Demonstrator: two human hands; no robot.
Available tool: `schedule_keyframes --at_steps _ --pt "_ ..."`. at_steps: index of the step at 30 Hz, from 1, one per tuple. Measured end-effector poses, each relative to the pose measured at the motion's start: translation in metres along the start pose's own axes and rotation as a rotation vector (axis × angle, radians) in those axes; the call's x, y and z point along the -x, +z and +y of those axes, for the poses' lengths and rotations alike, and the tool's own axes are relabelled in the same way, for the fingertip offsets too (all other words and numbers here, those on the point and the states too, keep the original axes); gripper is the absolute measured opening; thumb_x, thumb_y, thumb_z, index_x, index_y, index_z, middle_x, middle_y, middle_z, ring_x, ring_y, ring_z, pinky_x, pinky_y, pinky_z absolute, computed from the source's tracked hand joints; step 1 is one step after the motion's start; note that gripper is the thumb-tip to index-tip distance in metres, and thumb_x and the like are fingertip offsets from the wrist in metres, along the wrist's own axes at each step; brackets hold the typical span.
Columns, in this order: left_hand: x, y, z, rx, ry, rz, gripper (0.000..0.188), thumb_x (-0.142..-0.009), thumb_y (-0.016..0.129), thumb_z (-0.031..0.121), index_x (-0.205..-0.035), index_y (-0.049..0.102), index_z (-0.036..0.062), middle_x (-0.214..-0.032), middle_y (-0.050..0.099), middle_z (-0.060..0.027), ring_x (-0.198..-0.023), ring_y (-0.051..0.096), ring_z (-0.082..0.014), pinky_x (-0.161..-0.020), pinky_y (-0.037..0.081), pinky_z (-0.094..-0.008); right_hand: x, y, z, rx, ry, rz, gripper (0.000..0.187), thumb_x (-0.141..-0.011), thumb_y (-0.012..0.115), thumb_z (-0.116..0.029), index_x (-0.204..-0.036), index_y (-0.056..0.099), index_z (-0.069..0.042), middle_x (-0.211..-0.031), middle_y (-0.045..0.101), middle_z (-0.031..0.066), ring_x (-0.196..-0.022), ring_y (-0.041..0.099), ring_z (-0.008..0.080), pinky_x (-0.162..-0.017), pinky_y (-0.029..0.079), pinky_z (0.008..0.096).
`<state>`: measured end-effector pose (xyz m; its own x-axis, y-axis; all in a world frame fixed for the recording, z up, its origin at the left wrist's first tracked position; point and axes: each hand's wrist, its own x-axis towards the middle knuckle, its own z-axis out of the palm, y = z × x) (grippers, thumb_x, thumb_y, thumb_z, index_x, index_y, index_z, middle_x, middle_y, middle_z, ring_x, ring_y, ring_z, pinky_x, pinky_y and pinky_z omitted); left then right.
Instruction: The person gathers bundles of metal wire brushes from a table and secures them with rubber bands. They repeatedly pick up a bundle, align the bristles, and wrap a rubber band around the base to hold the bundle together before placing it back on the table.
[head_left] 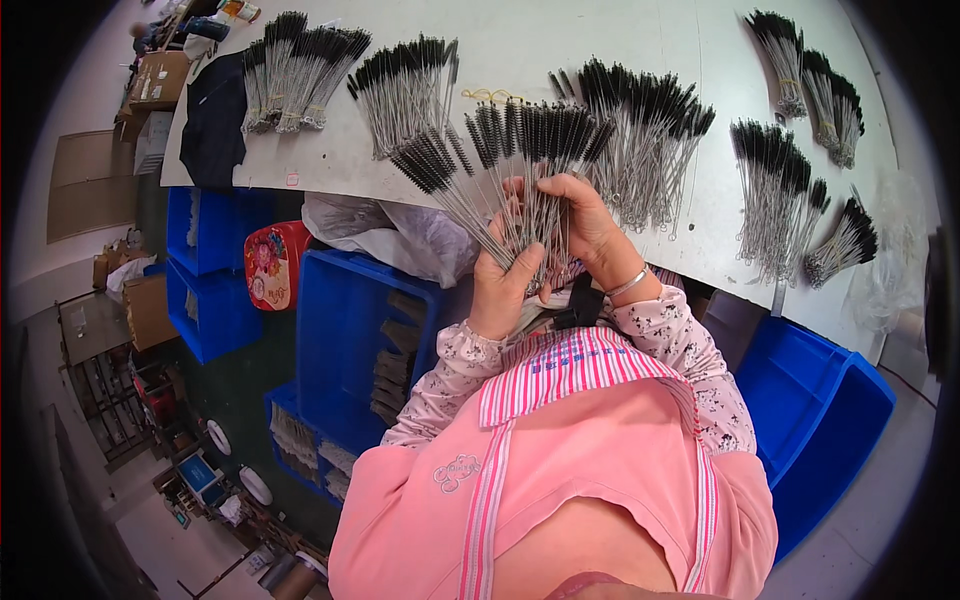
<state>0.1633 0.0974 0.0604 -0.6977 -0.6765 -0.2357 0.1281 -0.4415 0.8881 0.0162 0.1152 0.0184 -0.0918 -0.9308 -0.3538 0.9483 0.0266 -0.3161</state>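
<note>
A fanned bunch of straw brushes, with black bristles and thin wire stems, is held up in front of my chest at the table's near edge. My left hand closes round the lower stems, thumb across them. Higher up, my right hand is closed on the stems from the right side, its fingers partly hidden behind them. Just beyond lie a loose pile of brushes and a smaller pile. Some yellow rubber bands rest between these piles.
Tied brush bundles lie at the far left of the white table; more brush piles lie at its right. Blue crates and a red stool stand at left, another blue crate at right. Clear plastic hangs at the right edge.
</note>
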Motion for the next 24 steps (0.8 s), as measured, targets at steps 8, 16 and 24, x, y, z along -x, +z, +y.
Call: schedule_keyframes --at_steps 8,16,24 --pt "0.004 -0.016 -0.003 -0.069 -0.067 -0.159 0.037 -0.093 0.052 0.008 -0.128 0.042 0.0035 -0.102 0.058 -0.0076 -0.072 0.057 -0.0123 -0.047 0.046 -0.0231 0.008 0.007 -0.003 0.094 -0.012 -0.116 0.046 -0.083 0.058 -0.018 -0.120 0.052 0.008 -0.114 0.060 0.0209 -0.103 0.061 0.0285 -0.092 0.049 0.0420" --pt "0.012 -0.012 0.015 0.131 -0.441 -0.357 0.033 -0.091 0.058 0.016 -0.119 0.048 0.0008 -0.094 0.061 -0.0129 -0.069 0.058 -0.0150 -0.048 0.044 -0.0233 0.025 0.017 -0.003 -0.117 0.209 -0.306 0.052 -0.086 0.062 -0.017 -0.130 0.043 0.002 -0.107 0.061 0.0160 -0.098 0.062 0.0297 -0.085 0.053 0.0420" --pt "-0.023 -0.006 -0.002 -0.167 -0.486 -0.383 0.054 -0.090 0.060 0.037 -0.122 0.046 -0.0041 -0.102 0.060 -0.0127 -0.080 0.061 -0.0195 -0.066 0.052 -0.0302 0.063 0.027 -0.053 0.452 -0.198 0.204 0.034 -0.079 0.067 -0.007 -0.109 0.054 0.004 -0.068 0.054 0.0022 -0.052 0.055 0.0125 -0.047 0.047 0.0264"
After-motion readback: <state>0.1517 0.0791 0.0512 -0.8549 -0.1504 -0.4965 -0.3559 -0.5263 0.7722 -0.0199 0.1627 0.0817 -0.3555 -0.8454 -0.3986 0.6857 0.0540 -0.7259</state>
